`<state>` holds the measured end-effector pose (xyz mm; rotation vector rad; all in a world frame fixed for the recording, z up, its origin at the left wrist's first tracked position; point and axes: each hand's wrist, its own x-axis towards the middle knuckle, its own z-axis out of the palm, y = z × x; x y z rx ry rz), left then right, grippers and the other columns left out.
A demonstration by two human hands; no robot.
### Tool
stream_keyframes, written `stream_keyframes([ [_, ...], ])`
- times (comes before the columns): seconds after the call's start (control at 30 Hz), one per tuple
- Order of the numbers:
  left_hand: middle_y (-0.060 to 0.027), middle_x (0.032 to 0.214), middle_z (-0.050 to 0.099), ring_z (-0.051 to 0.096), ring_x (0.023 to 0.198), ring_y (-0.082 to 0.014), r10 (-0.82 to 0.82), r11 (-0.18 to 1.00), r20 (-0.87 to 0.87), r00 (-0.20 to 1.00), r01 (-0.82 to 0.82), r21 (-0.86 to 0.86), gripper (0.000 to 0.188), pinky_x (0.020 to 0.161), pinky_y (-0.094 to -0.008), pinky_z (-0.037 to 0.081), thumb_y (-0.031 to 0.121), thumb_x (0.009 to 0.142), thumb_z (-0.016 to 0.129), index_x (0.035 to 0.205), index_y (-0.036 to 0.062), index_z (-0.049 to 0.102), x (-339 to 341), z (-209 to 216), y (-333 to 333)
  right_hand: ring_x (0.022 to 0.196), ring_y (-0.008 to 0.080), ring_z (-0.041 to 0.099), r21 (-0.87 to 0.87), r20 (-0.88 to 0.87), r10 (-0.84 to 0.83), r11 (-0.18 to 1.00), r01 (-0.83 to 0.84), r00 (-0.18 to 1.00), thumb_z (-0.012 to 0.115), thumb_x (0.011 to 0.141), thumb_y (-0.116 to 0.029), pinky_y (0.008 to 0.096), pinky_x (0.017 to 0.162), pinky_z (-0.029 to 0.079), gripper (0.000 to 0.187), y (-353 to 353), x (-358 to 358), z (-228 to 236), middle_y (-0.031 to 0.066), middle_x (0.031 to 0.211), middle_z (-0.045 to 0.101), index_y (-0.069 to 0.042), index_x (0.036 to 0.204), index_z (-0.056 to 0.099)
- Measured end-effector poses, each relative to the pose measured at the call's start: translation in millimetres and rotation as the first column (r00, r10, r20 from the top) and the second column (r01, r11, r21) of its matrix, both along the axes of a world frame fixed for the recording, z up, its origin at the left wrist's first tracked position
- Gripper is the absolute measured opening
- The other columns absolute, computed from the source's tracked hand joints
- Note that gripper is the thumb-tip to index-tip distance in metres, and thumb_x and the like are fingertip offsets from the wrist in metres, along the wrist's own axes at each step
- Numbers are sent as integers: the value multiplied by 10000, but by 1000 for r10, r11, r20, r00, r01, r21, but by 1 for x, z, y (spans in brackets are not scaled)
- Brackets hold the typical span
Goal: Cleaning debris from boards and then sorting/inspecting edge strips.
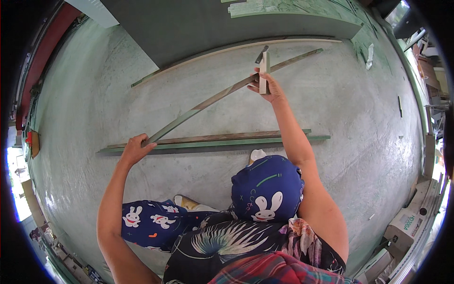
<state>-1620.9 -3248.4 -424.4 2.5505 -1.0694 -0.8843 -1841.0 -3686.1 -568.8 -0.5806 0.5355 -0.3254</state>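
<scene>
My left hand [135,149] is closed on the near end of a long narrow wooden strip [203,105], brown and greenish, which slants up to the far right. My right hand [270,89] is closed round a pale block-shaped tool [264,71] with a dark piece at its top; its exact kind is not clear. The strip passes at the fingers of this hand, and whether they also grip it is hard to see. Nearer to me, a brown strip [227,137] and a green-edged strip [236,142] lie side by side on the floor, under the left hand's end.
A large dark panel [198,28] lies beyond, with a thin pale strip [227,47] along its near edge. Offcuts [293,8] rest on top of it. A white scrap [370,57] is on the concrete floor [359,109]. Boxed equipment [402,225] stands at the right.
</scene>
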Motion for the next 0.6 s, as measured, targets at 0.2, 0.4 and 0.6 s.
stream_keyframes([
  [0.2, -182, 732, 593, 559, 683, -330, -64, 998, 48, 997, 62, 32, 391, 656, -391, 433, 327, 730, 684, 860, -17, 554, 3, -3, 4, 951, 224, 501, 4, -9, -33, 999, 33, 999, 633, 756, -147, 438, 810, 535, 437, 58, 15, 14, 80, 1010, 462, -40, 1157, 496],
  [0.4, -200, 810, 619, 598, 800, -369, -106, 994, -62, 992, 106, 1, 391, 720, -415, 454, 326, 748, 656, 963, 13, 559, -32, 12, -46, 948, 179, 492, 39, -14, 48, 998, -47, 999, 624, 786, -131, 393, 781, 558, 374, 150, 32, 41, 54, 1026, 440, -48, 1126, 492],
  [0.6, -194, 795, 623, 593, 775, -389, -52, 995, 24, 998, 50, 81, 312, 686, -440, 455, 307, 785, 617, 900, 20, 573, -47, -4, -41, 979, 162, 513, 12, 24, 349, 937, -350, 937, 645, 805, -183, 378, 770, 548, 356, 201, 35, 69, 31, 1004, 467, -65, 1111, 504],
])
